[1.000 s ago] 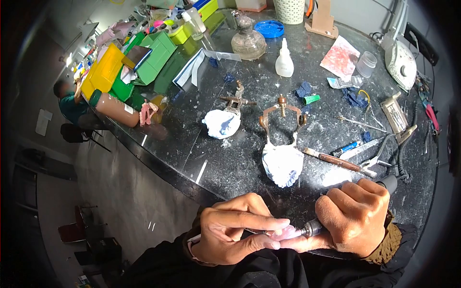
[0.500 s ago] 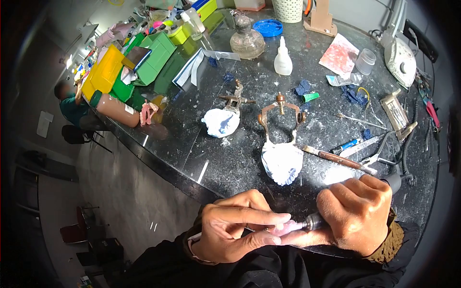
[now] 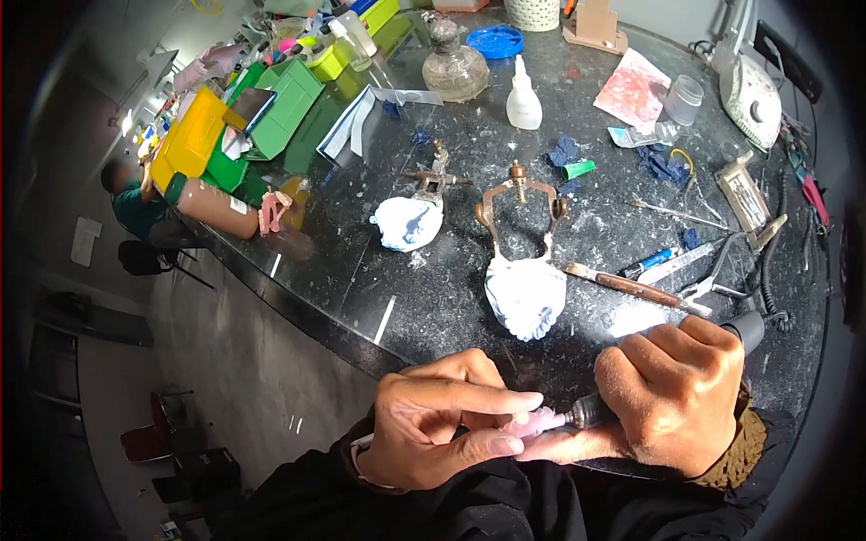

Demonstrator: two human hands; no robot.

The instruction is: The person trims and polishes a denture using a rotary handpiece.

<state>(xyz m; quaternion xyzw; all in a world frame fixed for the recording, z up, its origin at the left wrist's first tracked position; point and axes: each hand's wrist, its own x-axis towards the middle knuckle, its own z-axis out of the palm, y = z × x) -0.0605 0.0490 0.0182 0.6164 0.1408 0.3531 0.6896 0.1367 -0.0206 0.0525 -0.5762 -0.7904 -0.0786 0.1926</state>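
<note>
Low in the view, my left hand (image 3: 442, 419) pinches a small pink denture piece (image 3: 532, 421) between thumb and fingers. My right hand (image 3: 672, 401) is wrapped round a dark rotary handpiece (image 3: 588, 412), and its thumb reaches under the pink piece. The handpiece's tip meets the right side of the denture piece; the bur itself is too small to make out. Just beyond my hands lies a white plaster cast (image 3: 526, 298) on a brass-coloured articulator frame (image 3: 519, 194). Another plaster cast (image 3: 408, 223) with its metal frame part lies farther left.
A wooden-handled knife (image 3: 631, 288), a blue pen (image 3: 651, 261) and pliers (image 3: 717, 284) lie right of the cast. Farther back stand a white dropper bottle (image 3: 523, 101) and a glass burner (image 3: 454, 72). Green bins (image 3: 287, 108) line the left edge. A person (image 3: 135, 198) sits beyond.
The whole bench scene has shifted slightly up and left in view. Both hands keep their grips, and the handpiece tip stays against the pink piece, which shows a little more of its surface.
</note>
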